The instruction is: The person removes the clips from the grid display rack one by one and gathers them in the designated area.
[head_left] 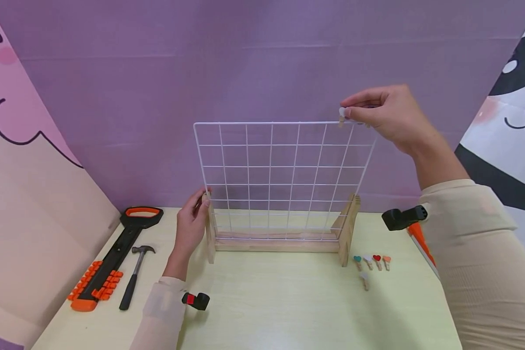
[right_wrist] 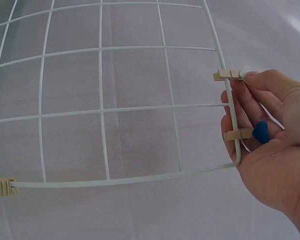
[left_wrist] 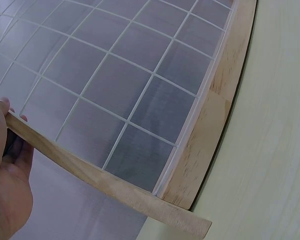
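Note:
A white wire grid stands upright in a wooden stand on the table. My right hand is at the grid's top right, pinching a small wooden clothespin with a white heart between thumb and finger. That clothespin's jaws straddle the top wire. Closer to the corner, a second clothespin with a blue heart is clipped on the same wire, in front of the right palm. Low on the left, my left hand grips the stand's left upright, thumb on one side and fingers behind.
Several heart clothespins lie right of the stand. To the left are a claw hammer and a black-and-orange tool with orange pieces along its sides. An orange-handled tool lies partly under the right forearm. A purple backdrop hangs behind.

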Tool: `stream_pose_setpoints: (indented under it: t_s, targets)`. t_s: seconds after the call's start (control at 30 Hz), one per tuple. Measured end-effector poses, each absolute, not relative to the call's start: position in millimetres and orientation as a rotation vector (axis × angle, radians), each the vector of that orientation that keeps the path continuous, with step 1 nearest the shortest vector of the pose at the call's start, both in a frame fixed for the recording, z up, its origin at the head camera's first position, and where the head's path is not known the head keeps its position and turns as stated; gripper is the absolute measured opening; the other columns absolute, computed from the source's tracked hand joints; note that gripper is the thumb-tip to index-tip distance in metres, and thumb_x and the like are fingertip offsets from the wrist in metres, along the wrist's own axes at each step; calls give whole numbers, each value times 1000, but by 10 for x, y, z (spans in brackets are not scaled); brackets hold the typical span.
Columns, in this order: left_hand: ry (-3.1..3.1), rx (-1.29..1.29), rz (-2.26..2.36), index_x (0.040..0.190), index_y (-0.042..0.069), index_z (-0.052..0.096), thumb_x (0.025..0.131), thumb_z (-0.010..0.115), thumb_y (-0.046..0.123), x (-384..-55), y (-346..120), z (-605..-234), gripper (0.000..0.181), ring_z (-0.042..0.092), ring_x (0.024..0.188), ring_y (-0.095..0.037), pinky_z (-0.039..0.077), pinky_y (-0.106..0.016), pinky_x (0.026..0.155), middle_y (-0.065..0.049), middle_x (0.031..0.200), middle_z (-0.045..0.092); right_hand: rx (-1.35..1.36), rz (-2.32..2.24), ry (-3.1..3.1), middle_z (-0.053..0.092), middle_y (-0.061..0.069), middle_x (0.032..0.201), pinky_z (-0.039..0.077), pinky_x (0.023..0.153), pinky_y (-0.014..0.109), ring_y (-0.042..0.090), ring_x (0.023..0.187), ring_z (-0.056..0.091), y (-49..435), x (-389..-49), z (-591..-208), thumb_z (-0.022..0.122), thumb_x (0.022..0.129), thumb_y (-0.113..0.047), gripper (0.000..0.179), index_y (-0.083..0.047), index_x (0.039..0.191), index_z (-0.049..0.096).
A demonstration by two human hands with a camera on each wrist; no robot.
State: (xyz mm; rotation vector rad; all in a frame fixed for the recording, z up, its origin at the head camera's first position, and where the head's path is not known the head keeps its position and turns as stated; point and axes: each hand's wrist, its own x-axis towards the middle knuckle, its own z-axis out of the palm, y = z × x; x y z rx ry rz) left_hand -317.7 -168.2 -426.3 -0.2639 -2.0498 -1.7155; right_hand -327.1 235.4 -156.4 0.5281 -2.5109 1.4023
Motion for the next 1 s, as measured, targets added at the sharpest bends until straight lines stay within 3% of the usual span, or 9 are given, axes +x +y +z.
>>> stream_pose_setpoints:
  t_s: [0.1,0.33,0.6,1.0]
  targets:
    - [-2057,-251,-1727,151,-3,47,107,54,7,-3167,-1671,-4240,46,49,144,-34,41,-33,117,-23,153,53,524,1417,-2508,77,-14,92,54,79,10,8,94,68,2343,-3270,-1568,76,95,-23,24,-13,116,79]
    - [-2033,-275,-1706,150,3,52,106,57,13,-3170,-1689,-4286,45,53,141,-28,44,-29,115,-16,150,58,486,1427,-2511,76,-15,96,53,79,11,10,96,66,2328,-3266,-1581,76,95,-23,22,-13,115,79]
    - [-2028,-319,-1706,150,2,51,107,57,14,-3205,-1683,-4302,45,54,141,-30,44,-30,114,-18,151,56,483,1428,-2445,75,-17,93,53,77,10,7,92,64,2311,-3278,-1596,76,95,-21,20,-12,111,81]
    - [-2031,-310,-1701,150,4,52,106,58,16,-3219,-1664,-4321,46,53,142,-29,44,-30,115,-14,151,58,454,1431,-2343,73,-16,91,49,61,14,7,86,60,2310,-3275,-1582,74,96,-18,16,-12,109,81]
